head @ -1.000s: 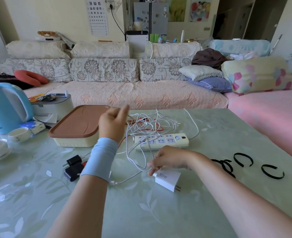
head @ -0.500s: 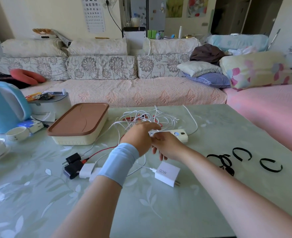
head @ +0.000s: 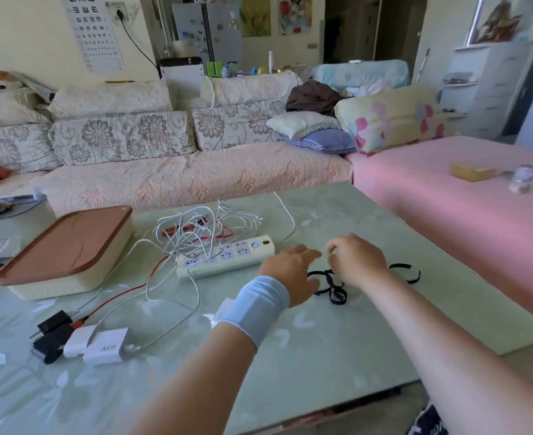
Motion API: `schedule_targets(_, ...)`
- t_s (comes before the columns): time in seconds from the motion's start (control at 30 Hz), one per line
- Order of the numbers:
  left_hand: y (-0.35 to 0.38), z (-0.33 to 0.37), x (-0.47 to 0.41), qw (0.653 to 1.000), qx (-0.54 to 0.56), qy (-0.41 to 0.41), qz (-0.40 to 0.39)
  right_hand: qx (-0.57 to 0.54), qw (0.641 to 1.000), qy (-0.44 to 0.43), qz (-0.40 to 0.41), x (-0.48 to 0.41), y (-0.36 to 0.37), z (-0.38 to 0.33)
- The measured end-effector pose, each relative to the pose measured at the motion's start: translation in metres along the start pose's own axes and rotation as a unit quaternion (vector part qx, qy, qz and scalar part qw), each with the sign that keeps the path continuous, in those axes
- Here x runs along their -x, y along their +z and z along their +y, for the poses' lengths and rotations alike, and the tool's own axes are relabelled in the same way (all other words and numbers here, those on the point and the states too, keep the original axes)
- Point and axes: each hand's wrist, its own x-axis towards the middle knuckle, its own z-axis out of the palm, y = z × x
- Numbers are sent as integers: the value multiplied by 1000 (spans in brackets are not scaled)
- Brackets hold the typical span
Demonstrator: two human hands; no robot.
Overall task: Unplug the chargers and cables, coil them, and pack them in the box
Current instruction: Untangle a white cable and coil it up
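Head view, looking down over a pale green glass-topped table (head: 321, 356).

At centre, left hand (head: 290, 271), light blue wristband (head: 255, 306) at the wrist, fingers stretched out loosely toward the right, gripping nothing. Just beside it, right hand (head: 357, 262), fingers curled, thumb and forefinger tips drawn close together; cannot tell whether pinching anything. Under and between both hands, tangled black straps (head: 332, 293) flat on the table. One more black strap (head: 401, 266) just right of the right wrist. Contact between hands and straps unclear.

Left of the left hand, cream power strip (head: 227, 257), lying slantwise, sockets up. Over its near-left end and behind it, loose heap of white cables (head: 202, 227), uncoiled. Red cable (head: 124, 291) running out toward the near left.

At the near left, a cluster of chargers touching one another on the table: white charger (head: 107, 346) with grey lettering, smaller white charger (head: 77, 340), black charger (head: 53, 328).

At far left, cream box (head: 55, 285), brown lid (head: 67, 246) on, well apart from both hands.

Beyond the table, floral sofa (head: 165, 183), lilac pillow (head: 321, 141), eye chart (head: 92, 29) on the wall.
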Motion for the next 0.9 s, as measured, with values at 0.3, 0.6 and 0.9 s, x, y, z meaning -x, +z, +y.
schedule_targets(0.3,62,38,-36,990,-77,-41,-110,86,986,131,-58,-2,20,60)
schedule_targets(0.6,73,-7,-60,997,70,-45,-7,-61,997,-23,-28,-24,38,50)
schedule_targets(0.9,56,-57,-61,995,83,-22,51,-90,992,-84,-29,-57,55,-1)
